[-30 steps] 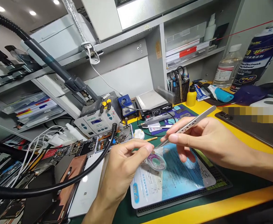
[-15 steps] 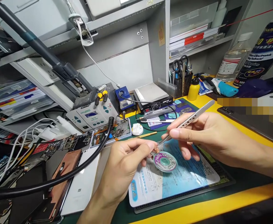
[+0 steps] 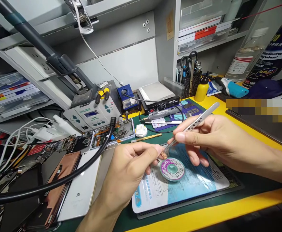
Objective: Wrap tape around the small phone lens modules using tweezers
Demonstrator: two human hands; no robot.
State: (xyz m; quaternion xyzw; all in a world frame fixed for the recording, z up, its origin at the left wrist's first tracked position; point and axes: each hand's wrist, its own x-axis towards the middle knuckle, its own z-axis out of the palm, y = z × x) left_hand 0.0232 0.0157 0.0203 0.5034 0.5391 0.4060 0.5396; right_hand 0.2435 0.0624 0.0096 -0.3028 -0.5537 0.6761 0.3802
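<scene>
Between the thumb and fingers of my left hand (image 3: 128,170), which is closed, I pinch the copper desoldering braid (image 3: 164,156). A round spool of desoldering braid (image 3: 166,172), with a purple and white label and a green hub, is just below my fingertips. My right hand (image 3: 215,141) is closed on silver tweezers (image 3: 200,117) with holes along the arm, thumb on one side. Their tips point down-left and meet the braid by my left fingertips; whether they grip it is hard to see. Beneath lies a blue and white printed sheet (image 3: 196,187).
A black hose (image 3: 83,172) arches across the left side over several phones, including a white one (image 3: 79,193). Behind stand a rework station (image 3: 92,112), a tray of circuit boards (image 3: 121,132) and a hot plate (image 3: 157,93). A yellow bottle (image 3: 202,90) stands at the back right.
The view has shifted slightly. The spool has turned a little, showing its label more fully. Both hands keep nearly the same pose, with the tweezers still at the braid.
</scene>
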